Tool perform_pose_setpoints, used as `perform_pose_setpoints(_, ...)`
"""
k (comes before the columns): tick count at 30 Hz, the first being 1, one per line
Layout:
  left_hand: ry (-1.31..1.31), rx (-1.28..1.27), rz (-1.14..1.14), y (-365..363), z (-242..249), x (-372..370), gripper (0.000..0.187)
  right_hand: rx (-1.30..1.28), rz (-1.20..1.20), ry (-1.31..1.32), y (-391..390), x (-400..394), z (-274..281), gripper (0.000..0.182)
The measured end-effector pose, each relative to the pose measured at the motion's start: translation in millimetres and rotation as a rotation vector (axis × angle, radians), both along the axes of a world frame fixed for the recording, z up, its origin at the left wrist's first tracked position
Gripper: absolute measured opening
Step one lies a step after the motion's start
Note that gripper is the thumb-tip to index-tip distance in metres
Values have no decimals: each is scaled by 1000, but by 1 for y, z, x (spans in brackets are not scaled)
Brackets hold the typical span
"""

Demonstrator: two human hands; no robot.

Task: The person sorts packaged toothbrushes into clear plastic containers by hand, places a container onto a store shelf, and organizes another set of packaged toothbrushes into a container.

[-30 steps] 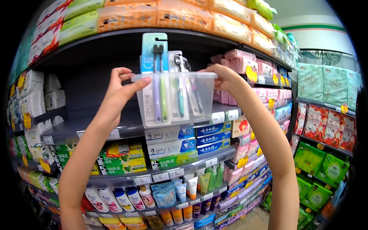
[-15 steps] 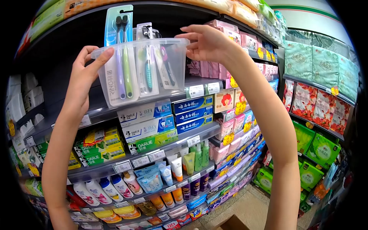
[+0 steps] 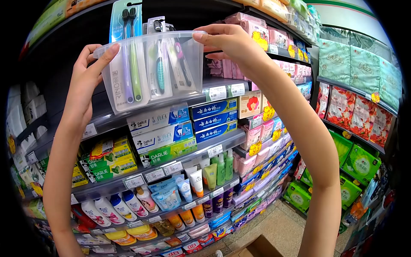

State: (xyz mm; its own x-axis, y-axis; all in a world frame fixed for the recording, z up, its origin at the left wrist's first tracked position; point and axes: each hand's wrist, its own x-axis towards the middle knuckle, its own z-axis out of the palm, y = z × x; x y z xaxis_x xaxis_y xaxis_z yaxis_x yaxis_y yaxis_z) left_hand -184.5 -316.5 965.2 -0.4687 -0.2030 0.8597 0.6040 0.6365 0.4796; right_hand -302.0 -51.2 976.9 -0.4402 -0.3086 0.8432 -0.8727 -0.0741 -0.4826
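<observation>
A clear plastic bin (image 3: 175, 92) is held up at the front of a dark shelf, with packaged toothbrushes (image 3: 133, 64) standing in it. One pack has a blue card top and shows a purple and a green brush; a teal brush (image 3: 160, 73) is in another pack beside it. My left hand (image 3: 90, 70) grips the bin's left rim, thumb over the front. At the right rim, my right hand (image 3: 224, 40) has its thumb on the edge, and its other fingers reach behind, partly hidden.
Below are toothpaste boxes (image 3: 165, 135), bottles (image 3: 113, 210) and tubes (image 3: 196, 182) on lower shelves. Pink packages (image 3: 252, 30) fill the shelf to the right. Green packs (image 3: 361, 160) stand farther right. On the floor is an open cardboard box (image 3: 257, 248).
My right hand has moved onto the bin's right rim, its thumb now in front. The bin has shifted slightly up and left in view, with my left hand still holding it.
</observation>
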Motion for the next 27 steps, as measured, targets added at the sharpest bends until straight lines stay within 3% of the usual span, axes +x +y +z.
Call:
perform_pose_setpoints(4,30,-23,120,6,0,7,56,-5,-30,1,-1,2,-1,45)
perform_pose_setpoints(13,-133,-146,92,-12,12,16,47,-23,-2,-44,-6,-2,3,41)
perform_pose_setpoints(20,55,-285,82,-31,9,32,57,59,-79,-57,-1,-9,5,51)
perform_pose_setpoints(25,251,-452,185,-33,-14,68,37,62,-82,-92,-1,-10,6,49)
perform_pose_setpoints(27,321,-721,280,-29,-36,96,25,67,-123,-69,-2,-13,6,51)
